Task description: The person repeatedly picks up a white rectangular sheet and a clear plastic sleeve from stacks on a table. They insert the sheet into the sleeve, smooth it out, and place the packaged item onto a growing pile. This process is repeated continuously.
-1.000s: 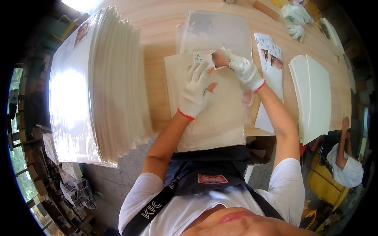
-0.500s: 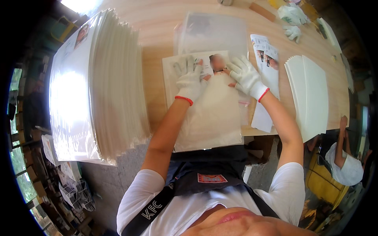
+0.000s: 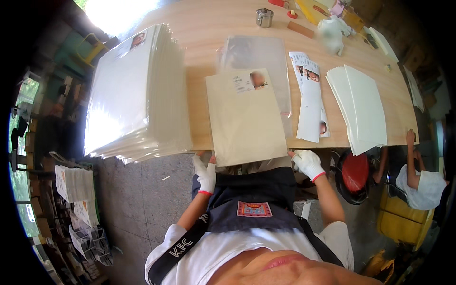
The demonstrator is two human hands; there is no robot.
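Note:
In front of me a cream board (image 3: 247, 118) overhangs the table's near edge, with a white label and small photo (image 3: 257, 80) at its top. My left hand (image 3: 205, 175), in a white glove with bare fingertips and a red cuff, pinches the board's lower left corner. Gloved the same way, my right hand (image 3: 308, 164) is at the lower right corner, thumb against the edge. The fingers under the board are partly hidden. Its upper part lies over a pile of clear plastic sleeves (image 3: 256, 52).
A tall stack of sleeved boards (image 3: 118, 95) stands left. Rightward lie printed label strips (image 3: 311, 104) and fanned white boards (image 3: 363, 104). Farther back are a metal cup (image 3: 264, 18), a brown block (image 3: 300, 29) and white gloves (image 3: 332, 35). Another person (image 3: 418, 185) sits at right.
Both hands have drawn back from the board's top, beside the label, to its lower corners. The board sits slightly farther from the tall stack, and my view has shifted.

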